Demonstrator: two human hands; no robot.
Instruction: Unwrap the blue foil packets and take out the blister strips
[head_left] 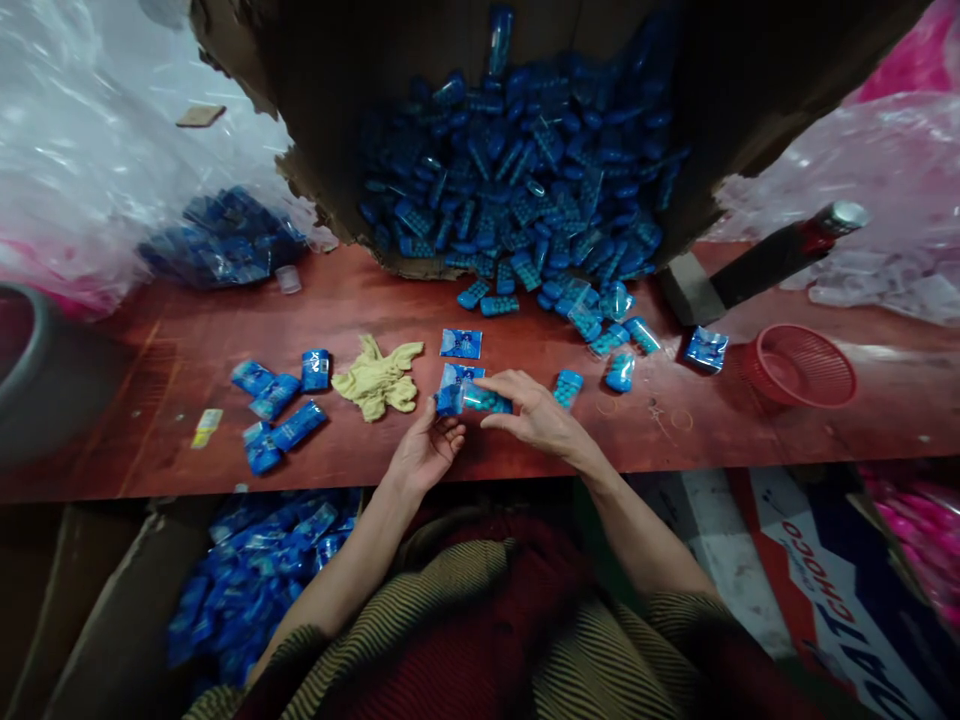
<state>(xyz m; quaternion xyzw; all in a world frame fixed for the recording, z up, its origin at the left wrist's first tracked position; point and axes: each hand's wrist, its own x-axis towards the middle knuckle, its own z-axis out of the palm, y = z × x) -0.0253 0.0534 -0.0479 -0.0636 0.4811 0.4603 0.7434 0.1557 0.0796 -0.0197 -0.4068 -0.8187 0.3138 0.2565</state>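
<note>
Near the table's front edge, my left hand is closed with its thumb and fingers at a small dark-blue printed packet. My right hand grips a small clear container of blue balls from its right end. The container lies sideways, and its left end meets the packet; whether it is inside cannot be made out. Just behind them, flat on the table, are a blue printed sachet and another blue sachet. One more container of blue balls lies right of my right hand.
A torn cardboard box spills many blue containers at the back. Several blue packets and a crumpled yellow glove lie left. At right are a red basket and a dark-handled tool.
</note>
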